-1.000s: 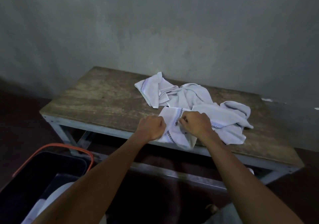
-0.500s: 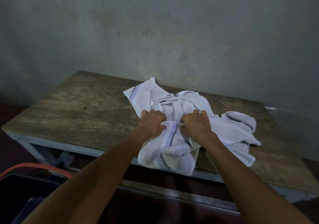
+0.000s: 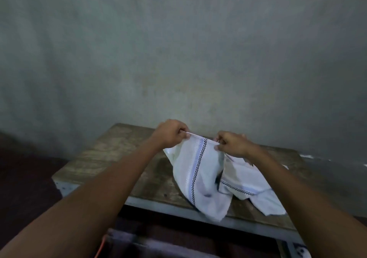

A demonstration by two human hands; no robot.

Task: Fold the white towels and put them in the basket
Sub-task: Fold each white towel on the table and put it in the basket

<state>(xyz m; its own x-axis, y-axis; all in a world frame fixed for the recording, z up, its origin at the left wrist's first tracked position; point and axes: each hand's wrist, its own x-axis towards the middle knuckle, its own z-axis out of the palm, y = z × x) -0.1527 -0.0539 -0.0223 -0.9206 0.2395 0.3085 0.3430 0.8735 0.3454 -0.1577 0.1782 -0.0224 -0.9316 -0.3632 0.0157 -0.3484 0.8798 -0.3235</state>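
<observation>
I hold a white towel [image 3: 198,174] with a blue stripe and a black checked line up above the wooden table [image 3: 111,158]. My left hand [image 3: 171,133] pinches its top edge at the left and my right hand [image 3: 231,143] pinches the same edge at the right, so the cloth hangs down in front of the table's edge. More white towel [image 3: 256,190] lies crumpled on the table under my right forearm. Of the basket only a thin orange rim [image 3: 99,249] shows at the bottom edge.
A bare grey wall [image 3: 178,49] rises right behind the table. The table has a pale metal frame [image 3: 158,204] along its front. Dark floor [image 3: 23,178] lies to the left.
Both hands have lifted one towel off the pile and moved apart, stretching its top edge. The camera tilted up, so the basket has almost left the view.
</observation>
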